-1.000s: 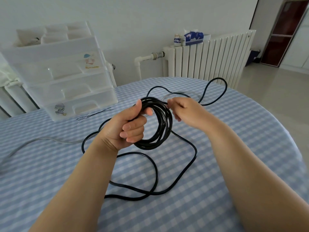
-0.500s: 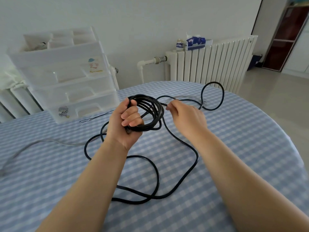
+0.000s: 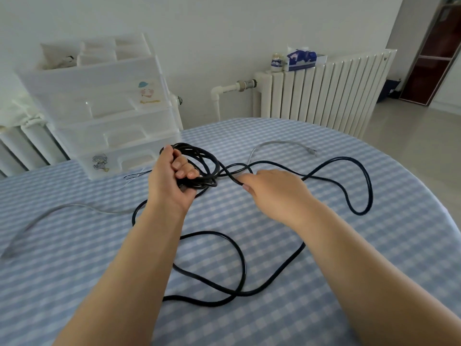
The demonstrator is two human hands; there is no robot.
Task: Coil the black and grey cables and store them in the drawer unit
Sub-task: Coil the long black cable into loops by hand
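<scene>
My left hand [image 3: 172, 179] grips a bundle of several loops of the black cable [image 3: 202, 161] above the table. My right hand [image 3: 274, 188] pinches the same cable's loose run just right of the bundle. The rest of the black cable lies in wide loops on the checked tablecloth, in front of me and out to the right. A thin grey cable [image 3: 284, 144] trails across the table behind my hands, and its other stretch shows at the left. The translucent white drawer unit [image 3: 107, 113] stands at the back left with its drawers closed.
The round table [image 3: 324, 308] wears a blue and white checked cloth and its edge curves away on the right. A white radiator [image 3: 321, 96] stands behind it, with a tissue box [image 3: 301, 59] and a small jar [image 3: 276, 63] on top.
My left hand has tipped the coil flatter and turned it toward the drawer unit. My right hand slid rightward along the black cable, and the far loop swung out to the right.
</scene>
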